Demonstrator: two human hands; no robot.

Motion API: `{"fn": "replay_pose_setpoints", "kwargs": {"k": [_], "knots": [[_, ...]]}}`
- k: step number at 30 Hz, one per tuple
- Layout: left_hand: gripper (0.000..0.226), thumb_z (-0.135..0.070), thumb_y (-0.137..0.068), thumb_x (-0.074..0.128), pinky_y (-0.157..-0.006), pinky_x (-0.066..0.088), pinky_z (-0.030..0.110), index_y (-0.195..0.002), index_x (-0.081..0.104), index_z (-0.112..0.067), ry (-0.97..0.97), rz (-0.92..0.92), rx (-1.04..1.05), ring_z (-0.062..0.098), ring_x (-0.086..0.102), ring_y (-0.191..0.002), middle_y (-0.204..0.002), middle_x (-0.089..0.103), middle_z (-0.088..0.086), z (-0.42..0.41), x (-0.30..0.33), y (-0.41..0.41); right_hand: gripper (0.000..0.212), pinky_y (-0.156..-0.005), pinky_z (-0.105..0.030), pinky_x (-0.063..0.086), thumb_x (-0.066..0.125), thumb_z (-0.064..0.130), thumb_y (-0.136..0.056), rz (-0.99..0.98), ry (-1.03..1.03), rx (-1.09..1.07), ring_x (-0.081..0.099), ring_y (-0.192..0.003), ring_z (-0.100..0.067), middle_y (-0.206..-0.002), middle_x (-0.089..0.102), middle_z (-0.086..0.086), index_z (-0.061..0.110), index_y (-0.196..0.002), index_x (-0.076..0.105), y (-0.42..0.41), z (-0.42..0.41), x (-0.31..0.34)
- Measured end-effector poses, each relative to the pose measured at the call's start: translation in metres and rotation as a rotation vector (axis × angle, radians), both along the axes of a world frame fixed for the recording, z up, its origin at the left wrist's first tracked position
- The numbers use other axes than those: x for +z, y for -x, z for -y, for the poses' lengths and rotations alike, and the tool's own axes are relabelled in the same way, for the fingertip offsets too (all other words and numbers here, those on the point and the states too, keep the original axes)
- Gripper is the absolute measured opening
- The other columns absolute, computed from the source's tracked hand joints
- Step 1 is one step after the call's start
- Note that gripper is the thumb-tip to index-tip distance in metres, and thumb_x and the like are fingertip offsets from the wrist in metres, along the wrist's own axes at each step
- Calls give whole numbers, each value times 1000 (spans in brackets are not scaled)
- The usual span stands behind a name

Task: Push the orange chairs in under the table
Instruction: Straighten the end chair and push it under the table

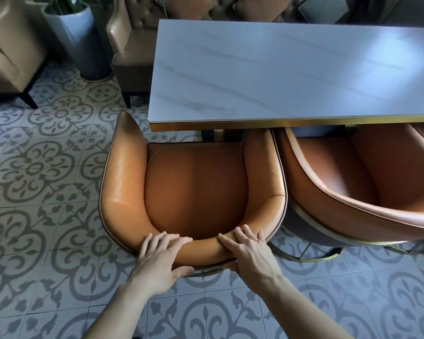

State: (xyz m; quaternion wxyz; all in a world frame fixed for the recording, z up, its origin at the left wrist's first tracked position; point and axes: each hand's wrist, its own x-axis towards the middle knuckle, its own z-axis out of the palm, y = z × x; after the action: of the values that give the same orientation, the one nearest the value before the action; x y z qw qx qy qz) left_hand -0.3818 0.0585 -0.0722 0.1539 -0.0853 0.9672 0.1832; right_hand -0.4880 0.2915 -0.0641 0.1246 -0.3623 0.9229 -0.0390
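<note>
An orange leather chair (194, 187) with a curved back faces the white marble table (291, 69), its seat front level with the table's gold near edge. My left hand (160, 258) grips the top of the chair's backrest, fingers over the rim and thumb behind. My right hand (249, 253) holds the same rim just to the right. A second orange chair (357, 177) stands touching the first on its right, its front partly under the table.
The floor is patterned grey tile (47, 167). Tan leather armchairs (130, 45) stand at the table's far left and along the back, another at the far left (8, 50). A white planter (83, 42) sits between them.
</note>
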Motion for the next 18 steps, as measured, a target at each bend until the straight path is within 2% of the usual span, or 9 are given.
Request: {"fn": "replay_pose_setpoints", "kwargs": {"k": [2, 6, 8, 10, 12, 14, 18], "knots": [[64, -69, -87, 49, -118, -5, 43, -142, 21, -53, -38, -1, 10, 14, 9, -144, -150, 25, -18, 2, -5, -19, 73, -103, -68, 41, 75, 47, -84, 27, -21, 30, 46, -134, -44, -139, 56, -19, 33, -150, 45, -19, -1, -6], [64, -73, -84, 46, -117, -6, 39, -140, 20, -56, -70, -8, -2, 9, 8, -143, -147, 25, -25, 0, -10, -40, 89, -90, -62, 54, 91, 48, -65, 4, -45, 43, 60, -120, -41, -127, 65, -17, 33, -143, 52, -38, -6, -18], [63, -74, -85, 46, -116, -7, 38, -140, 19, -56, -76, -7, -14, 7, 7, -143, -146, 24, -26, 1, -11, -39, 89, -91, -62, 54, 91, 46, -66, -23, -54, 58, 60, -121, -42, -128, 65, -17, 33, -144, 50, -37, -9, -24], [64, -74, -84, 46, -116, -7, 37, -140, 20, -56, -86, 18, -20, 6, 6, -143, -146, 23, -26, 4, -10, -35, 79, -101, -65, 46, 81, 40, -80, -35, -56, 48, 50, -132, -43, -138, 58, -19, 34, -150, 42, -33, -7, -19], [65, -75, -83, 47, -116, -6, 39, -140, 22, -55, -91, 36, -19, 7, 7, -143, -145, 25, -26, 7, -8, -34, 70, -113, -65, 30, 65, 38, -94, 13, -39, 25, 33, -145, -43, -152, 44, -20, 35, -156, 32, -34, -4, -10], [66, -77, -81, 47, -116, -4, 40, -139, 23, -55, -91, 34, -18, 8, 10, -142, -143, 27, -27, 8, -8, -35, 66, -118, -63, 20, 56, 40, -99, 62, -33, -8, 21, -150, -39, -158, 35, -18, 36, -158, 26, -37, -2, -5], [69, -82, -75, 37, -115, -3, 39, -138, 24, -56, -68, 0, -20, 8, 14, -141, -141, 29, -28, 7, -9, -38, 72, -120, -63, 21, 65, 41, -94, 28, -17, -46, 22, -151, -40, -158, 38, -15, 36, -155, 28, -52, -3, -11]]}}
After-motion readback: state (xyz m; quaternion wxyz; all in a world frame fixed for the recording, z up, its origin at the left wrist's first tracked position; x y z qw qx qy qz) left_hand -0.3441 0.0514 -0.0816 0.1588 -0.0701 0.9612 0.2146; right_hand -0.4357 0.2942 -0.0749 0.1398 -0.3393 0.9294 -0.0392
